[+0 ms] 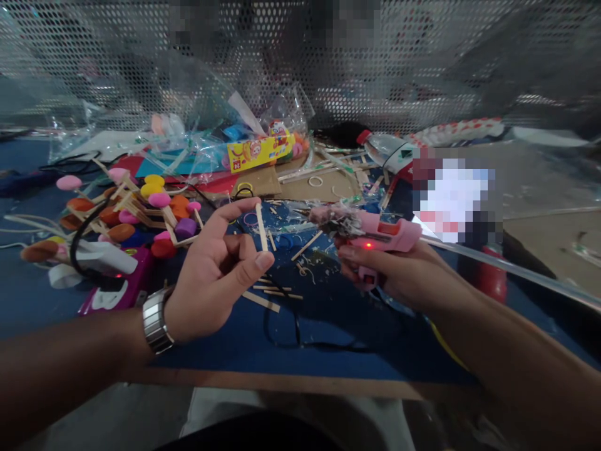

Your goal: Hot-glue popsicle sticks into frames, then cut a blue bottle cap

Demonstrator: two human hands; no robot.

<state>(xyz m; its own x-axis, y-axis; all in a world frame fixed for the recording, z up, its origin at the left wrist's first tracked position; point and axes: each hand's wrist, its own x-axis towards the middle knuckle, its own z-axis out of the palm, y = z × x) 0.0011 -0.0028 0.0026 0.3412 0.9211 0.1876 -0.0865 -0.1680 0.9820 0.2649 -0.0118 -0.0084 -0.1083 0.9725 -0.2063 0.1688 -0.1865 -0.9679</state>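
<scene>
Between the thumb and index fingertip of my left hand [218, 269] a short wooden stick [261, 228] is pinched by its two ends, nearly upright. My right hand [399, 269] is wrapped round the handle of a pink hot glue gun [375, 228]. Its nozzle points left toward the stick, apart from it, and a red light glows on its side. Grey, stringy residue clings to the front of the gun, and a clear glue stick [511, 272] trails out of its back. Loose wooden sticks [272, 293] lie on the blue table below my hands.
At left, wooden stick pieces with colourful round ends [159, 200] crowd beside a purple power strip [122, 282]. Black cable [328, 344] runs along the table front. Behind are a yellow-labelled plastic bag [258, 152], a bottle [387, 150] and a perforated metal screen [282, 62]. A lit, blurred screen [453, 194] is at right.
</scene>
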